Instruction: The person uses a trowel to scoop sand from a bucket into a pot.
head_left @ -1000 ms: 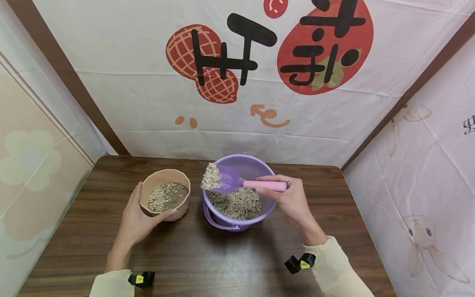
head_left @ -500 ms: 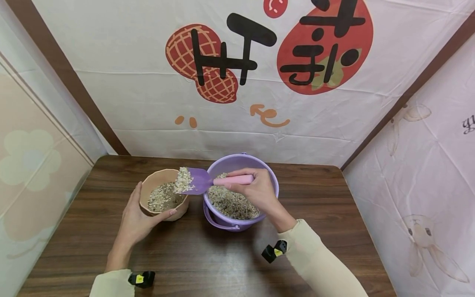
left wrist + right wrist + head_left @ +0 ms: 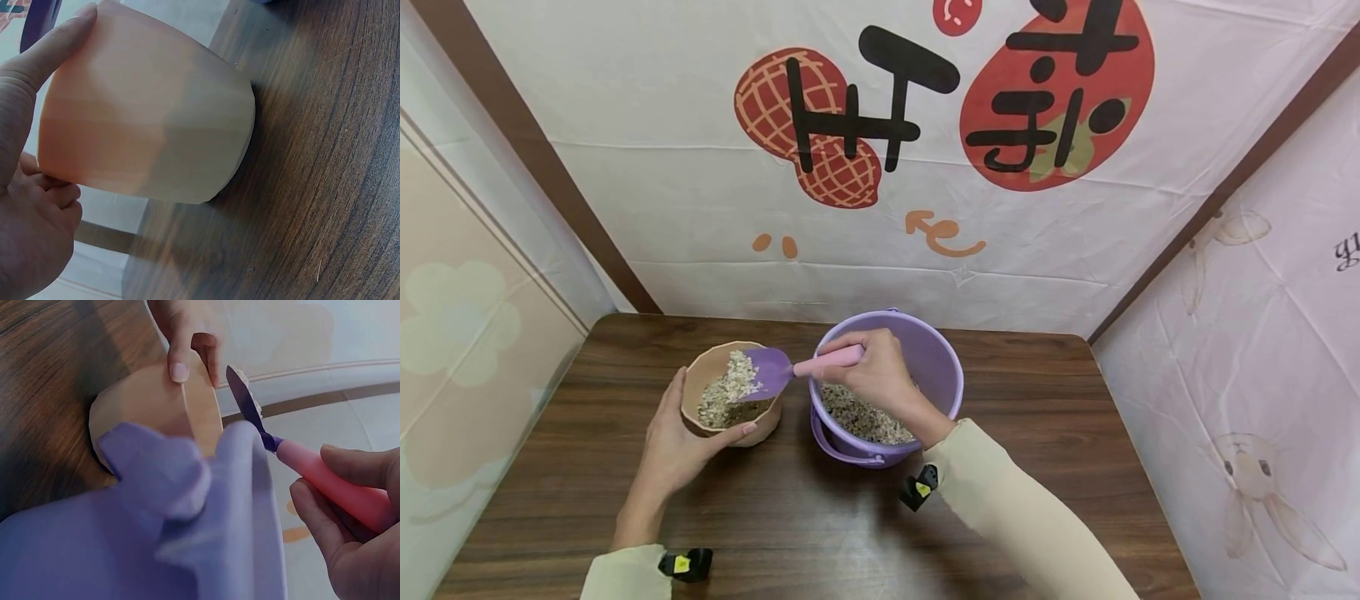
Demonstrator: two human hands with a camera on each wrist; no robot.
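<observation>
The left hand [image 3: 677, 446] cups the tan bowl [image 3: 730, 429] on the table [image 3: 820, 525]. The right hand [image 3: 872, 375] grips the scoop [image 3: 775, 372], tipped over the bowl beside the purple bucket [image 3: 940, 367]; the grain [image 3: 730, 387] seems to be oats.

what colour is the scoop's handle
Pink, on the purple scoop; clearest in the head view.

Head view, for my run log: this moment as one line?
left hand: holds peach bowl | right hand: tips purple scoop of grain into bowl | purple bucket: beside
</observation>
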